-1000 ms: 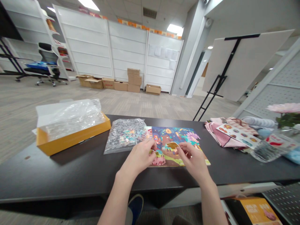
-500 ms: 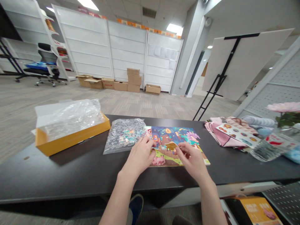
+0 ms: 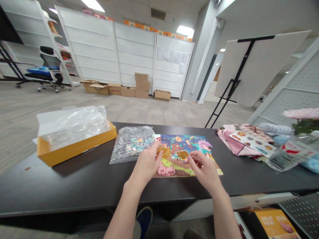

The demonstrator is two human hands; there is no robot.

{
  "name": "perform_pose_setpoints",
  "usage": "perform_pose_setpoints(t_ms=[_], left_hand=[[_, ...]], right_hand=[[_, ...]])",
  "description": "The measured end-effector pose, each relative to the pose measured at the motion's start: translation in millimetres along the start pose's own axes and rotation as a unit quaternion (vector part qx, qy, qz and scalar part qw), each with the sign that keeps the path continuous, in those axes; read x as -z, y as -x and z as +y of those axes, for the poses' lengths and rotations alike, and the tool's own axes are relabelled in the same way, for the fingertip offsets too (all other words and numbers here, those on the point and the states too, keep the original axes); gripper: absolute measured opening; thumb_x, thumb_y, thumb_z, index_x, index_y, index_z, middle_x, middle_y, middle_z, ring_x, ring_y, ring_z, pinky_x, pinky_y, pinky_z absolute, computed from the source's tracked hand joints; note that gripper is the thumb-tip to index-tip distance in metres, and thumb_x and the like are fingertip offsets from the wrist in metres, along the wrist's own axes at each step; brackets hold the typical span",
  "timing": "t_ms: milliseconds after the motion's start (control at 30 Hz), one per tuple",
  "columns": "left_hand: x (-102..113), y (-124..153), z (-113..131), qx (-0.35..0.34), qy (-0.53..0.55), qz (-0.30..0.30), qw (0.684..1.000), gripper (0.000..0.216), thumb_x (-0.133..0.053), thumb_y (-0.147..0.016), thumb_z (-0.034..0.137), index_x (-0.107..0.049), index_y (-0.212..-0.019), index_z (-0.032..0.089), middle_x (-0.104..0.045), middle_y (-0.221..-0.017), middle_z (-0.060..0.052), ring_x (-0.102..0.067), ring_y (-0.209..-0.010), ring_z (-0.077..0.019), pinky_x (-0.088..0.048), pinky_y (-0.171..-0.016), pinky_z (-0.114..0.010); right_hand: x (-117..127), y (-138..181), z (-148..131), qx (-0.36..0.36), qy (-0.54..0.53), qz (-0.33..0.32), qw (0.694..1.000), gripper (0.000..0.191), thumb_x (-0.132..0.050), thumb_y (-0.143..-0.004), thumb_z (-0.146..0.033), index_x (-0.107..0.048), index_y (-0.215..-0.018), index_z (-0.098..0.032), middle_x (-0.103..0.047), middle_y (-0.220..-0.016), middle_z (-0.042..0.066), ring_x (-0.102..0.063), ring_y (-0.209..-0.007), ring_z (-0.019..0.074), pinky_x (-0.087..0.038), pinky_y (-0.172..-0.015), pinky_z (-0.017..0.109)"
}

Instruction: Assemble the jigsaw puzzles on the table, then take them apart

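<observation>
Your left fingers [image 3: 159, 158] pinch a gold piece [image 3: 165, 152], your right fingers [image 3: 192, 163] a second piece [image 3: 182, 154]. Both look light and stiff; hold the edges.

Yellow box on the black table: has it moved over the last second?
No; the yellow box shows no shift against the black table.

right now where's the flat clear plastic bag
In the head view, the bag lies left of centre on the black table, between the open yellow box and the colourful puzzle.

head-worn cam, looking fwd & down, hands [image 3: 147, 162] and table [image 3: 82, 186] nr, white panels [image 3: 136, 49] far bkgd
</observation>
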State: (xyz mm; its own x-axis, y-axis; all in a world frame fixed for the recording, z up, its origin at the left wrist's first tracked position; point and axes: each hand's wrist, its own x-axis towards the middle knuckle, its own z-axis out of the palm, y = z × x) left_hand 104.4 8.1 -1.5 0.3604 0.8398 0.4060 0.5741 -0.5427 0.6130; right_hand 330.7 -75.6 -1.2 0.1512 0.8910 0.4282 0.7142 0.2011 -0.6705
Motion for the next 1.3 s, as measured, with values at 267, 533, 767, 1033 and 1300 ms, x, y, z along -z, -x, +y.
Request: perform_pose_setpoints(t_ms=[267, 533, 767, 1033, 1300], left_hand=[[-6.9, -2.0, -6.2, 0.001, 0.094, 0.006, 0.996, 0.029, -0.049, -0.09, 0.012, -0.06, -0.114, 0.022, -0.075, -0.105, -0.005, -0.072, -0.092, -0.0221, -0.054, -0.085, -0.034], [-1.1, -1.3, 0.9, 0.046, 0.163, 0.011, 0.986, 0.019, -0.056, -0.083, 0.016, -0.062, -0.1, 0.022, -0.072, -0.093, 0.001, -0.068, -0.082, -0.018, -0.053, -0.077, -0.03], [-2.2, 0.7, 11.9, 0.037, 0.271, -0.044, 0.961, 0.018, -0.058, -0.085, 0.021, -0.062, -0.103, 0.022, -0.069, -0.095, -0.002, -0.068, -0.084, -0.0175, -0.054, -0.076, -0.029], [1.3, -0.2, 21.7, 0.05, 0.367, -0.086, 0.925, 0.018, -0.063, -0.085, 0.027, -0.06, -0.101, 0.019, -0.067, -0.09, -0.001, -0.065, -0.083, -0.0163, -0.053, -0.077, -0.029], [2.7, -1.1, 21.6, 0.108, 0.449, -0.082, 0.883, 0.022, -0.071, -0.083, 0.035, -0.059, -0.091, 0.018, -0.066, -0.084, 0.0, -0.067, -0.079, -0.0156, -0.055, -0.076, -0.029]], right_hand=[[-1.4, -2.0, -0.4, 0.008, 0.0, -0.006, 1.0, 0.02, -0.057, -0.098, -0.04, -0.064, -0.092, -0.022, -0.072, -0.07, 0.001, -0.06, -0.054, 0.0147, -0.039, -0.051, 0.025], [-2.5, -1.8, -3.7, -0.01, -0.103, -0.01, 0.995, 0.029, -0.06, -0.096, -0.047, -0.067, -0.088, -0.02, -0.067, -0.073, 0.002, -0.059, -0.061, 0.0151, -0.047, -0.056, 0.025], [-6.7, -3.3, -13.9, -0.028, -0.21, -0.017, 0.977, 0.029, -0.074, -0.086, -0.05, -0.074, -0.084, -0.021, -0.074, -0.088, 0.007, -0.07, -0.08, 0.0198, -0.057, -0.068, 0.028], [-7.9, -4.3, -17.1, -0.061, -0.238, -0.047, 0.968, 0.03, -0.075, -0.083, -0.05, -0.077, -0.082, -0.02, -0.077, -0.078, 0.006, -0.071, -0.068, 0.0193, -0.059, -0.067, 0.031], [-5.9, -5.4, -13.4, -0.082, -0.239, -0.03, 0.967, 0.03, -0.077, -0.08, -0.049, -0.076, -0.077, -0.019, -0.075, -0.074, 0.005, -0.068, -0.065, 0.0178, -0.056, -0.064, 0.029]])
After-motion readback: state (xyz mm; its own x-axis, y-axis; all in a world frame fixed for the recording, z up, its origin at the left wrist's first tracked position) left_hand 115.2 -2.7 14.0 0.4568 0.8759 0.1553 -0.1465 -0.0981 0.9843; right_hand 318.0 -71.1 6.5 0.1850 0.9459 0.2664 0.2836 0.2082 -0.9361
